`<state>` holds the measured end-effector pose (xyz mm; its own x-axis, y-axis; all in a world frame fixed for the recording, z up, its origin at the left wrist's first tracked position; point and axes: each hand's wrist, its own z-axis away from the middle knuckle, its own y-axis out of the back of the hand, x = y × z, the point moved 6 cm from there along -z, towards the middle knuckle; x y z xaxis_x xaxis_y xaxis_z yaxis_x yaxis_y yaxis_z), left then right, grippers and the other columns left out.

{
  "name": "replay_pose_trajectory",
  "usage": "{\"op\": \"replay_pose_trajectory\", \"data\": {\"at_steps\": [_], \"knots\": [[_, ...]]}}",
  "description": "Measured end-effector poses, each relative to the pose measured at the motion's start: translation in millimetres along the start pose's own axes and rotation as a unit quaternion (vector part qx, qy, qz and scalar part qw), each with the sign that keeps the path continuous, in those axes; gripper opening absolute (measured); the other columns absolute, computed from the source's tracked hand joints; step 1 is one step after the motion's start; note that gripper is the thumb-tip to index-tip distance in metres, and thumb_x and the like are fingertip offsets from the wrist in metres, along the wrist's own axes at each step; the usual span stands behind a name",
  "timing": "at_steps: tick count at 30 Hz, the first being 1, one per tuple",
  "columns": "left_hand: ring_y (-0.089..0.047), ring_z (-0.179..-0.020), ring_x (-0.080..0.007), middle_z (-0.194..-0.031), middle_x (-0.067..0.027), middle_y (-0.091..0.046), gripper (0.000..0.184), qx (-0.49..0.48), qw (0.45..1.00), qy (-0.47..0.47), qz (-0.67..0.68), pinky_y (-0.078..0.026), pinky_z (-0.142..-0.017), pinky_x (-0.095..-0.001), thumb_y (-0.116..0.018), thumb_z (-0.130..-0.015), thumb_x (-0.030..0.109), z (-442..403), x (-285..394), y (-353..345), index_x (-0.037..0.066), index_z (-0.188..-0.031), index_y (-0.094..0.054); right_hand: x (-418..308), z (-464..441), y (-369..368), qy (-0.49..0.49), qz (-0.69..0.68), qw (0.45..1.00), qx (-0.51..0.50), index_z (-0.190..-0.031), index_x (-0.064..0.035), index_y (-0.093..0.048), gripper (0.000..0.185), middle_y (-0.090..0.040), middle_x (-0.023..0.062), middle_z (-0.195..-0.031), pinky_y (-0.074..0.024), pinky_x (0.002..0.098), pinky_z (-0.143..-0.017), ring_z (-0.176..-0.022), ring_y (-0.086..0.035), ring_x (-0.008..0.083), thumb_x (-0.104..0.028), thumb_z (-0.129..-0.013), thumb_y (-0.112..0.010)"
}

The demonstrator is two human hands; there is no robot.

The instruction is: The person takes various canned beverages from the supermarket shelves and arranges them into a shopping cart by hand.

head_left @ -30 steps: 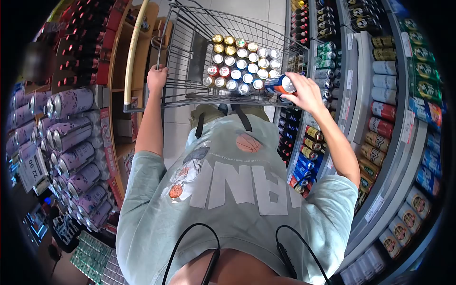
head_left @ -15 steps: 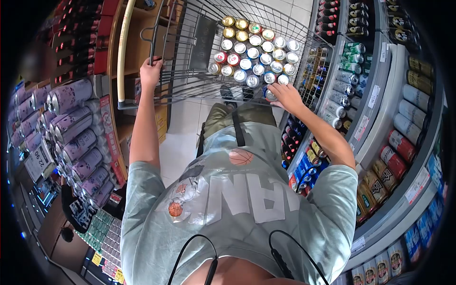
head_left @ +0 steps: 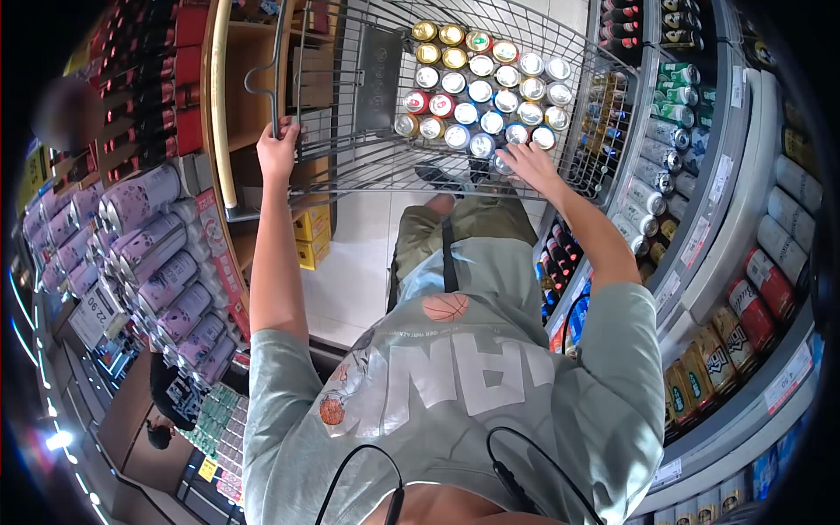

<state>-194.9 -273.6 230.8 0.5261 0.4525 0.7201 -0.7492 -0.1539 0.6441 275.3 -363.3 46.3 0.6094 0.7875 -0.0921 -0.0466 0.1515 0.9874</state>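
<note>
Rows of upright cans point(head_left: 480, 91) stand in the wire shopping cart point(head_left: 560, 39), with gold, silver, red-rimmed and blue-rimmed tops. My left hand point(head_left: 277, 150) is wrapped round the cart's dark frame at its left end, below the pale handle bar point(head_left: 224, 105). Over the near edge of the cart, my right hand point(head_left: 528, 164) has its fingers on a can point(head_left: 504, 161) at the near side of the rows. Most of that can is hidden under the fingers and the cart wires.
Shelves of cans point(head_left: 758, 297) and bottles run along the right. Stacked purple cans point(head_left: 149, 223) and a wooden shelf point(head_left: 247, 83) stand at the left. Yellow boxes point(head_left: 311, 236) sit low beside the cart. A person in dark clothes point(head_left: 171, 389) is at the lower left.
My right hand has carried the blue can from the cart's right side down into the near row. The view has shifted, and my left hand stays on the cart frame.
</note>
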Motion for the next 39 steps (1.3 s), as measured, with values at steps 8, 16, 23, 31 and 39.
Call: {"op": "replay_pose_trajectory", "data": {"at_steps": [8, 16, 23, 31, 39], "knots": [[-0.061, -0.074, -0.0078, -0.083, 0.0016, -0.061, 0.024, -0.024, 0.996, 0.061, 0.064, -0.052, -0.065, -0.0228, -0.068, -0.089, 0.009, -4, -18, -3, -0.001, -0.110, -0.064, 6, 5, -36, 0.023, -0.060, 0.998, -0.021, -0.149, -0.0176, -0.032, 0.083, -0.053, 0.0048, -0.121, -0.0396, 0.0324, -0.079, -0.102, -0.053, 0.0177, -0.048, -0.080, -0.068], [-0.058, -0.060, -0.0049, -0.081, 0.0006, -0.067, 0.022, -0.010, 0.995, 0.047, 0.089, -0.040, -0.047, -0.0206, -0.069, -0.089, 0.012, -7, -26, -3, 0.002, -0.108, -0.063, 12, 18, -142, 0.058, 0.018, 0.998, -0.017, -0.154, -0.0184, -0.021, 0.082, -0.043, 0.0044, -0.142, -0.0399, 0.0329, -0.082, -0.106, -0.053, 0.0163, -0.044, -0.087, -0.062], [-0.062, -0.064, -0.0057, -0.085, -0.0025, -0.070, 0.020, -0.014, 0.996, 0.045, 0.078, -0.040, -0.048, -0.0200, -0.068, -0.089, 0.011, -8, -29, -2, 0.002, -0.106, -0.063, 12, 14, -65, 0.015, -0.153, 0.985, -0.081, -0.148, -0.0139, -0.031, 0.064, -0.042, 0.0073, -0.144, -0.0426, 0.0382, -0.091, -0.115, -0.054, 0.0216, -0.025, -0.091, -0.060], [-0.061, -0.065, -0.0071, -0.082, -0.0018, -0.066, 0.022, -0.007, 0.995, 0.042, 0.087, -0.047, -0.055, -0.0206, -0.068, -0.089, 0.010, -6, -19, -4, -0.003, -0.106, -0.064, 90, 71, 37, -0.439, -0.383, 0.774, 0.249, -0.098, -0.0017, -0.063, 0.021, -0.066, 0.0160, -0.092, -0.0483, 0.0404, -0.080, -0.090, -0.063, 0.0311, -0.019, -0.097, -0.051], [-0.061, -0.066, -0.0075, -0.081, -0.0015, -0.066, 0.021, -0.007, 0.998, 0.046, 0.040, -0.049, -0.059, -0.0227, -0.067, -0.090, 0.010, 1, 0, -3, -0.003, -0.106, -0.065, 94, 219, 5, -0.649, -0.236, 0.608, 0.391, -0.088, -0.0010, -0.058, 0.030, -0.060, 0.0206, -0.084, -0.0431, 0.0453, -0.078, -0.082, -0.056, 0.0400, -0.024, -0.097, -0.040]]}}
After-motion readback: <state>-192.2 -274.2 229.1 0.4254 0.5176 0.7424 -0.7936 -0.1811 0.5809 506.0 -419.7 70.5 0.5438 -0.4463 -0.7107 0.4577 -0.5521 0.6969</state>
